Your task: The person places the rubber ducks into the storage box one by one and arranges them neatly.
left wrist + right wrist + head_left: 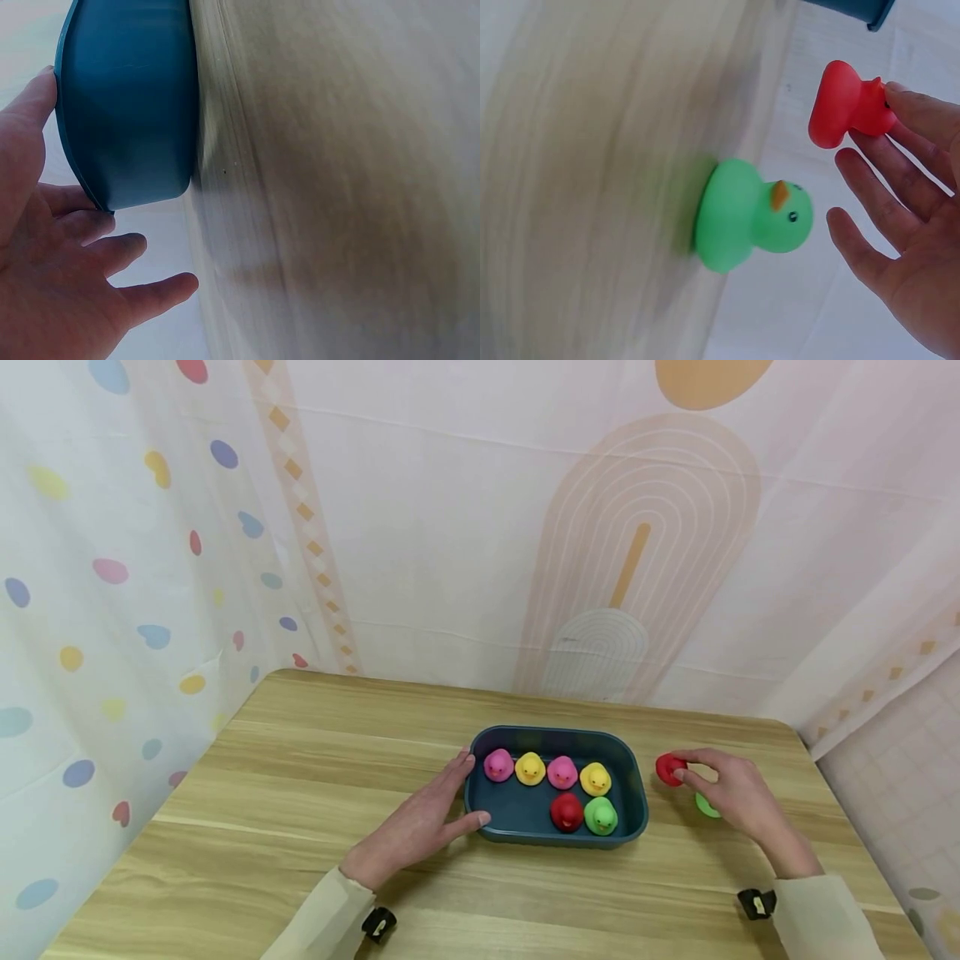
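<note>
My right hand pinches a red rubber duck by its head, between thumb and fingers. In the right wrist view the duck hangs tilted above the table. Below that hand a green rubber duck sits on the wood, mostly hidden in the head view. A dark blue box stands left of the right hand. My left hand touches its left end, fingers extended at the rim and thumb on the near edge. In the box, pink and yellow ducks form the back row; a red duck and a green duck sit in front.
The wooden table reaches back to a patterned curtain. Another curtain with coloured dots hangs along the left side. Black bands are at both wrists.
</note>
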Tool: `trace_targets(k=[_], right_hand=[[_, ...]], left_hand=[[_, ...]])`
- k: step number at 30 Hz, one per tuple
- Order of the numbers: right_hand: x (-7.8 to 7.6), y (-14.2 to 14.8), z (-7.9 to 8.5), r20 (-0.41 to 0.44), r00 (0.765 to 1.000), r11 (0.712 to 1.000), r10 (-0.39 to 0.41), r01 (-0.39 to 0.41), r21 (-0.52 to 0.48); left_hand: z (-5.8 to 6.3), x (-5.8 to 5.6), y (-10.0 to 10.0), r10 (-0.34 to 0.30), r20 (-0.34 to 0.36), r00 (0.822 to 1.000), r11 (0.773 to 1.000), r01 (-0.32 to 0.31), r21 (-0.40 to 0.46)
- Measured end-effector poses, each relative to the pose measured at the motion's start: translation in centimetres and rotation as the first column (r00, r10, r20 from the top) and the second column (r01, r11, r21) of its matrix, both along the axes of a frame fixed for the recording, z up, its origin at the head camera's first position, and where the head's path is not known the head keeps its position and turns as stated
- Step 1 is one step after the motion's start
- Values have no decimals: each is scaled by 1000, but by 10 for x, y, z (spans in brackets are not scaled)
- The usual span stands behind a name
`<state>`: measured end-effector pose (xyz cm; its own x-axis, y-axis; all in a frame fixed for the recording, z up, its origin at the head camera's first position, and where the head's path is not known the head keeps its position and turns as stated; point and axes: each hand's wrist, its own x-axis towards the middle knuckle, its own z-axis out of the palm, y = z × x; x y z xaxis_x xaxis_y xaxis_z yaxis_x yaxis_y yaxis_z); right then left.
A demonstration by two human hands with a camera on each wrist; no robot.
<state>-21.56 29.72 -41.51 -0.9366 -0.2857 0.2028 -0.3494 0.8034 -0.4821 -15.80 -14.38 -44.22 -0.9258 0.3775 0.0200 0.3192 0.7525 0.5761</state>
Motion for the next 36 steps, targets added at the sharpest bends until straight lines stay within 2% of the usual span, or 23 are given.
trace_targets(k=[10, 18, 30, 36], right_hand=[[15, -5, 6, -85, 996, 999, 6, -10, -39], [21, -11, 10, -187, 982, 998, 10, -20, -51], [30, -22, 20, -258, 966, 997, -4, -14, -70], [34, -29, 25, -253, 967, 996, 6, -30, -89]], left_hand=[[-1, 1, 2, 10, 16, 1000, 1000, -10, 3], [-1, 1, 2, 8, 12, 1000, 1000, -8, 4], [-1, -1, 1, 3, 8, 1000, 1000, -3, 9], [-1, -1, 1, 4, 9, 1000, 1000, -4, 9]])
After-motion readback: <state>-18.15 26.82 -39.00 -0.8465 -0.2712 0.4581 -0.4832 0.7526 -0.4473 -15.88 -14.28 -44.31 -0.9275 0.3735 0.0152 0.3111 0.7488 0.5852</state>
